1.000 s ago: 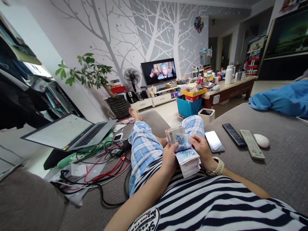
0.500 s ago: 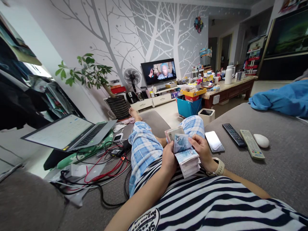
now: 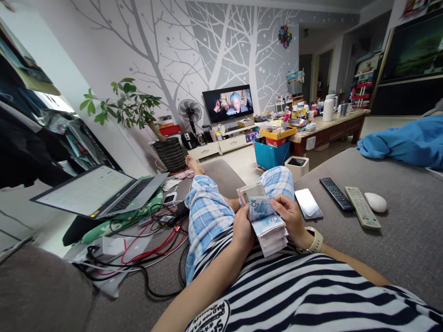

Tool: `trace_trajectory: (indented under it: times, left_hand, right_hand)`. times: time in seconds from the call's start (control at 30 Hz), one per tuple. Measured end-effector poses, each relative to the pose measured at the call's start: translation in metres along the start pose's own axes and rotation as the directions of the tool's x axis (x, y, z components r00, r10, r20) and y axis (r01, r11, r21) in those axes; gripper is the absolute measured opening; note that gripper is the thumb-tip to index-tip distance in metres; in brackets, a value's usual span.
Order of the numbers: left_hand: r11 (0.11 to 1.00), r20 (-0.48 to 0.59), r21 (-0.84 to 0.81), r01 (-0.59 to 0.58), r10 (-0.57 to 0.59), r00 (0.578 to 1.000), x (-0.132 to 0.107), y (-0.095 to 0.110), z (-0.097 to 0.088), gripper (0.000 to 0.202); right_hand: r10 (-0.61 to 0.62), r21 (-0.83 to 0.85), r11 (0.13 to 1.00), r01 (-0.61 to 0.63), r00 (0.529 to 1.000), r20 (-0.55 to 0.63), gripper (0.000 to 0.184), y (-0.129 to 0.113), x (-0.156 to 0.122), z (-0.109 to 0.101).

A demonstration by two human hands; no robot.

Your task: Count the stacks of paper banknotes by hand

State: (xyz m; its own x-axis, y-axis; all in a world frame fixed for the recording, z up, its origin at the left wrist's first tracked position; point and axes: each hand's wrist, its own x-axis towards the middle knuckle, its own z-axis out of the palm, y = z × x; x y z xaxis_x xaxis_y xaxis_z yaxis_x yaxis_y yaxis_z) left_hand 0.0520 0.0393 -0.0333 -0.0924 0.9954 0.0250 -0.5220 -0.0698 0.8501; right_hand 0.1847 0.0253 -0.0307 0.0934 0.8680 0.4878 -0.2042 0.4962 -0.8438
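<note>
A folded stack of banknotes [image 3: 272, 235] rests over my lap, its lower ends fanned out toward my striped shirt. My left hand [image 3: 242, 226] is closed around the left side of the stack, thumb on top. With thumb and fingers, my right hand [image 3: 289, 216] pinches the right edge of a blue note marked 10 [image 3: 260, 208]. Behind that note, a paler, pinkish-edged note [image 3: 249, 190] sticks up. A pale watch is on the right wrist. How many notes there are I cannot tell.
On the sofa at right lie a phone [image 3: 308, 204], a black remote [image 3: 336, 193], a light remote [image 3: 362, 207] and a white mouse [image 3: 376, 202]. Leftward are an open laptop [image 3: 128, 198] and tangled cables [image 3: 152, 253]. Ahead stand a blue bin [image 3: 272, 154] and a cluttered table [image 3: 332, 122].
The blue note pinched by my right hand has shifted very slightly left and down. Both hands keep their hold on the notes. The television picture differs a little.
</note>
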Motion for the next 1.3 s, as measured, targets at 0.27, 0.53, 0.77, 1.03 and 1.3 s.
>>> trace_trajectory:
  times: [0.27,0.53,0.77,1.03,1.3]
  left_hand:
    - [1.000,0.003,0.007,0.017,-0.017,1.000,-0.002,0.003,0.003,0.027]
    - [1.000,0.025,0.015,0.019,-0.019,0.999,-0.004,0.006,0.005,0.025]
    - [0.996,0.084,0.083,-0.033,0.026,0.996,-0.004,0.008,0.004,0.022]
    - [0.987,0.102,0.137,-0.090,0.076,0.992,-0.007,0.011,0.005,0.023]
    - [0.993,0.087,0.106,-0.059,0.050,0.995,-0.002,0.007,0.001,0.023]
  right_hand:
    - [0.002,0.012,1.000,-0.002,1.000,0.001,0.030,0.000,0.000,0.000]
    - [0.004,0.029,1.000,-0.005,1.000,0.015,0.029,0.000,-0.001,-0.001]
    - [-0.023,0.019,1.000,0.022,1.000,0.013,0.032,0.000,-0.002,-0.002]
    - [-0.025,0.022,0.999,0.025,1.000,0.011,0.032,0.001,-0.002,-0.002]
    - [-0.032,0.046,0.998,0.030,0.999,0.032,0.031,0.001,-0.002,-0.002]
